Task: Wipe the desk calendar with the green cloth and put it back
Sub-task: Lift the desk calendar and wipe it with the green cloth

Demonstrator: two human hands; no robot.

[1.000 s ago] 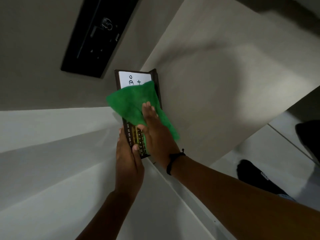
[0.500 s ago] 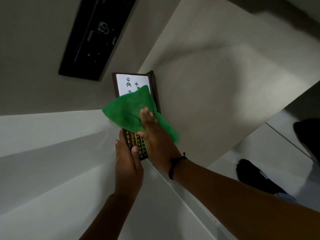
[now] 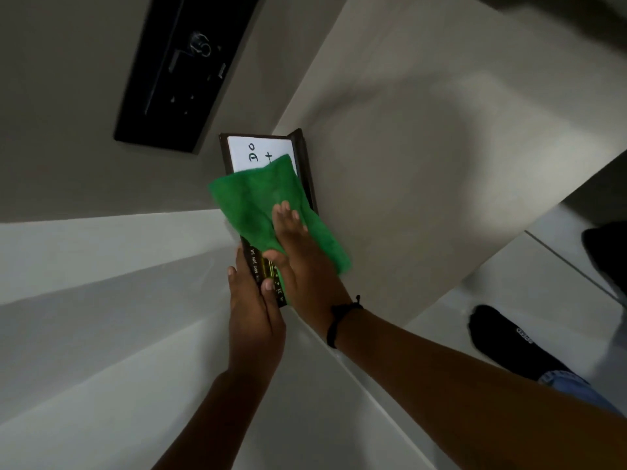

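The desk calendar [image 3: 249,150] is a dark brown frame with a white handwritten panel at its far end and gold month lettering near me. It stands at the corner of the beige desk top [image 3: 424,157]. My left hand [image 3: 252,307] grips its near end, thumb over the lettered strip. My right hand [image 3: 300,259] lies flat on the green cloth [image 3: 252,205], pressing it against the calendar's face. The cloth hides the middle of the calendar.
A black wall panel [image 3: 179,69] with switches is mounted on the wall to the upper left. White surfaces [image 3: 101,334] slope away at the left and below. A foot in a black sock [image 3: 505,344] stands on the pale floor at the lower right.
My right hand has slid the cloth down the calendar's face and back up a little, so more or less of the white panel shows. The left hand keeps its grip.
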